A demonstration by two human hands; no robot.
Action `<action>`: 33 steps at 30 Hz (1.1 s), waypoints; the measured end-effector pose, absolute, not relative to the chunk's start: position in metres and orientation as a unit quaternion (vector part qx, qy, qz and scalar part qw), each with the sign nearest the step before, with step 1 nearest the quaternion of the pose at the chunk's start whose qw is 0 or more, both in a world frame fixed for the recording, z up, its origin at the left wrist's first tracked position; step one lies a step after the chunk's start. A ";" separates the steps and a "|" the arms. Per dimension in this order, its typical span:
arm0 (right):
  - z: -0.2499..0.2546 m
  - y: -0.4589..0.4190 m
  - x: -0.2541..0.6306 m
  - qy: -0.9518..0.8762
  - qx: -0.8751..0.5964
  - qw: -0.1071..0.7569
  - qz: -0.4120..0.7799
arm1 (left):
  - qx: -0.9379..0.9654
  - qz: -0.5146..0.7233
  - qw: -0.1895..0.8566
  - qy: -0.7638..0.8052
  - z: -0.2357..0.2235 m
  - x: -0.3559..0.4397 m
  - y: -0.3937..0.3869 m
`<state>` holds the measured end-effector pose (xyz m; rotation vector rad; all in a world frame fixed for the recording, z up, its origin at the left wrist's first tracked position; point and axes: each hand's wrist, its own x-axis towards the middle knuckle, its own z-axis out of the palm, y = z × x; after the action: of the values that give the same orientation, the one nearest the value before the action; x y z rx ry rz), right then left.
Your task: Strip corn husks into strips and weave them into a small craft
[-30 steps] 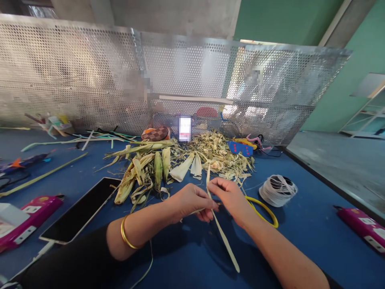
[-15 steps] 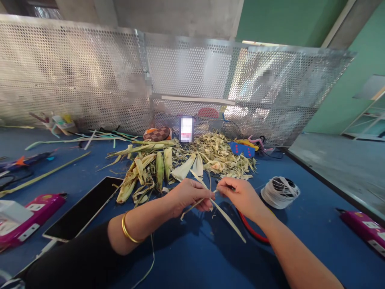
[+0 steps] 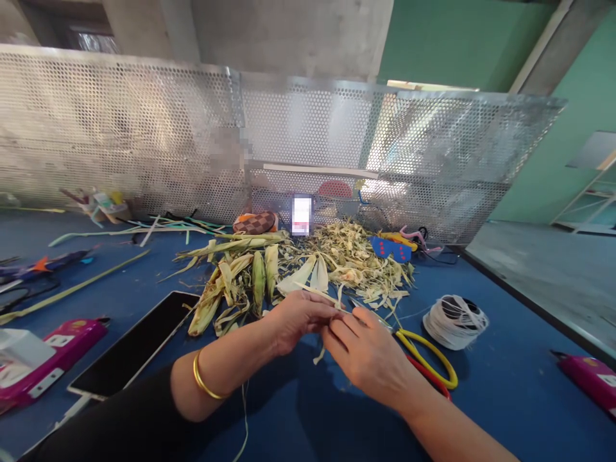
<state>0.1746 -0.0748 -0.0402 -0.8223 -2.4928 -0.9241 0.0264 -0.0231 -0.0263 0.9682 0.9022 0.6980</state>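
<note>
My left hand (image 3: 293,319) and my right hand (image 3: 366,353) meet over the blue table (image 3: 308,410), both pinched on a thin pale corn husk strip (image 3: 321,295). The strip runs from between the fingertips up and to the left, and a short end hangs below the hands. A gold bangle (image 3: 202,378) sits on my left wrist. Just beyond the hands lie several corn cobs in their husks (image 3: 240,282) and a heap of torn husk scraps (image 3: 356,256).
Scissors with yellow and red handles (image 3: 430,356) lie right of my hands, beside a coil of white cord (image 3: 455,313). A tablet (image 3: 129,346) lies at the left. Pink boxes (image 3: 48,359) (image 3: 590,378) sit at both sides. A perforated metal screen (image 3: 144,141) backs the table.
The long strip that hung down toward me is now drawn up between the fingers. My right hand has moved in close against my left hand. The view has tilted slightly.
</note>
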 end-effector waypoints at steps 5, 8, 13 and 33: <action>-0.043 -0.074 0.176 -0.883 -0.292 0.225 -0.291 | 0.432 0.331 0.741 0.393 -0.027 0.028 -0.025; -0.043 -0.075 0.177 -0.889 -0.282 0.245 -0.265 | 0.420 0.340 0.747 0.388 -0.028 0.029 -0.027; -0.038 -0.074 0.184 -0.862 -0.322 0.321 -0.223 | 0.426 0.351 0.735 0.394 -0.025 0.026 -0.025; -0.035 -0.067 0.195 -0.803 -0.507 0.301 0.085 | 0.568 0.320 0.631 0.421 -0.022 0.029 -0.028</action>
<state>0.1946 -0.0665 -0.0350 -1.3463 -2.1313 0.2244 0.0292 -0.0281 -0.0223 1.2996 0.9646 0.7320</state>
